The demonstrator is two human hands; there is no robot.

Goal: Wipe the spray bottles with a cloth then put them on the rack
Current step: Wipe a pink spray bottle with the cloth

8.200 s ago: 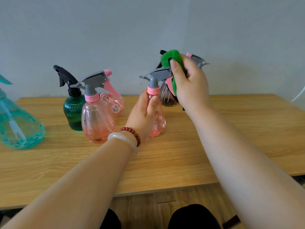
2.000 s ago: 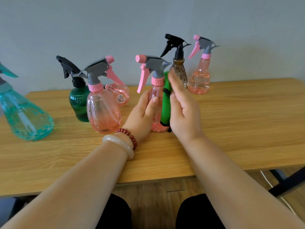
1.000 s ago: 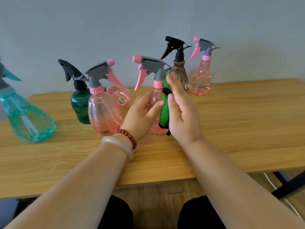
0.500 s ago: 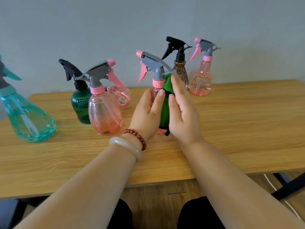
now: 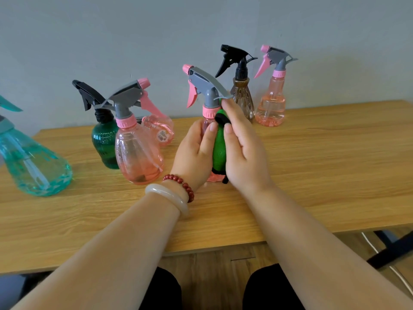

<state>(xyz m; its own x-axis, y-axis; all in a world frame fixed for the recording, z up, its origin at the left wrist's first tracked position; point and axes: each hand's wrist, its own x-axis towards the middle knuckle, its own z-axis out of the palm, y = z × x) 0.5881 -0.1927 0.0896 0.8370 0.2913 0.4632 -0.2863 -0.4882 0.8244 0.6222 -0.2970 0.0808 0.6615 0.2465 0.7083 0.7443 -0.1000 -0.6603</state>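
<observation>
The pink spray bottle (image 5: pixel 209 101) stands upright at bench (image 5: pixel 324 166) centre, long axis vertical; the left hand (image 5: pixel 194 155) grips its 9 o'clock side, and the right hand (image 5: pixel 244 151) clamps the green cloth (image 5: pixel 219 148) against its 3 o'clock side.

Occlusions noted
Body of pink bottle (image 5: pixel 208 96) masked by left hand (image 5: pixel 194 155), right hand (image 5: pixel 244 155), green cloth (image 5: pixel 219 151); teal bottle (image 5: pixel 33 162) cropped at left edge.

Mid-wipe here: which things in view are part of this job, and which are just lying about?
Job:
held pink bottle, green cloth, left hand, right hand, teal bottle, dark green bottle, big pink bottle, small pink bottle behind it, brown bottle, far pink bottle. No rack in view.

Just there:
table, white bangle, bead bracelet, black bar lower right.
</observation>
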